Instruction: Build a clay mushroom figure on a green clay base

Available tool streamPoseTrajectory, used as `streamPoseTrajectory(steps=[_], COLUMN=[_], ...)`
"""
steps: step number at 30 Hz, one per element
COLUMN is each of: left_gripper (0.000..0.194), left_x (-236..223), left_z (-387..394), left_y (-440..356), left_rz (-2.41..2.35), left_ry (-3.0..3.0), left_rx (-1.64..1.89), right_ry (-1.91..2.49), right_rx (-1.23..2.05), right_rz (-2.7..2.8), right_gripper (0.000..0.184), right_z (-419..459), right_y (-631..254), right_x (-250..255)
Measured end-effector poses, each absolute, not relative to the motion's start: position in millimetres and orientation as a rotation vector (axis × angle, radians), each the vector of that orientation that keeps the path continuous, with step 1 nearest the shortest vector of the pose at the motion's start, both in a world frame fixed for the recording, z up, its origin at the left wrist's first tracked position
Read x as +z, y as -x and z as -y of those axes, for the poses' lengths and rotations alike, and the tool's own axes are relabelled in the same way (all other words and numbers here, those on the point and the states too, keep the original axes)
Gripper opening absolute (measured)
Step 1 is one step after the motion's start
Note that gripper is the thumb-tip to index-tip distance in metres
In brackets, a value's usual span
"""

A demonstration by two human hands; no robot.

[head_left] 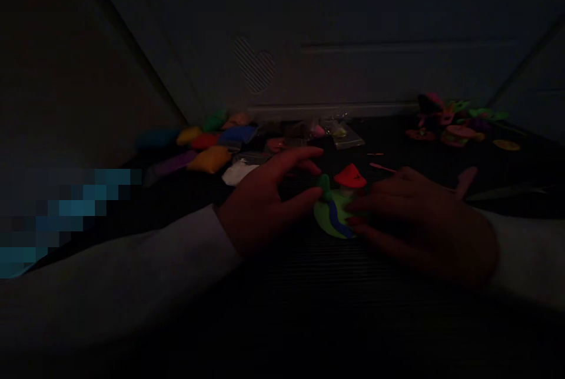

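In dim light, a round green clay base (326, 223) lies on the dark table, crossed by a wavy blue clay strip (338, 218). At its back left edge stands a small dark green clay piece (325, 186). A red clay cone (351, 176) with dark lines rises at the back, above a pale part. My left hand (269, 199) is open beside the base, its thumb tip close to the dark green piece; I cannot tell whether they touch. Over the base's right side, my right hand (419, 226) has thumb and fingertips close together, and whatever they hold is hidden.
Several bags of coloured clay, including an orange one (210, 159) and a white one (238, 173), lie back left. Clear plastic bags (346, 135) sit near the wall. Colourful clay figures (459, 132) stand back right. A pink tool (465, 183) lies behind my right hand.
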State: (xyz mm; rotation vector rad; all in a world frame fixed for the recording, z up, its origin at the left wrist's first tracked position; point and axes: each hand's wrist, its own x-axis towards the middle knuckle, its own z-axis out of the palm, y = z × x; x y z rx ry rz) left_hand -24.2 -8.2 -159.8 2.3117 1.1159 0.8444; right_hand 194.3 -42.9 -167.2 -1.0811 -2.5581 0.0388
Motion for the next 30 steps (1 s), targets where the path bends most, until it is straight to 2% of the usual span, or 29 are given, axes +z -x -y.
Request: streamPoseTrajectory(steps=[10, 16, 22, 25, 28, 30], left_gripper=[0.026, 0.021, 0.017, 0.02, 0.034, 0.035], left_x=[-154.4, -155.6, -158.0, -158.7, -158.8, -158.1], left_z=[0.2, -1.6, -3.2, -2.5, -0.7, 0.9], left_y=[16.7, 16.3, 16.5, 17.5, 18.2, 18.3], left_rz=[-1.098, -1.114, -1.091, -1.064, -0.977, -0.916], left_ry=[-2.36, -2.362, -2.357, -2.362, -2.422, -2.548], left_rx=[0.742, 0.799, 0.832, 0.841, 0.862, 0.857], right_ry=[1.089, 1.074, 1.09, 1.095, 1.079, 1.073], right_rx=[0.063, 0.003, -0.05, -0.045, -0.056, -0.044], right_rz=[2.552, 2.594, 2.589, 2.587, 2.59, 2.594], right_gripper=[0.018, 0.025, 0.023, 0.023, 0.023, 0.022], right_z=[42.8, 41.0, 42.1, 42.7, 42.5, 42.2], right_y=[-194.8, -198.3, -200.2, -200.3, -200.3, -200.2], right_x=[-167.7, -169.4, -170.3, -169.3, -168.9, -169.0])
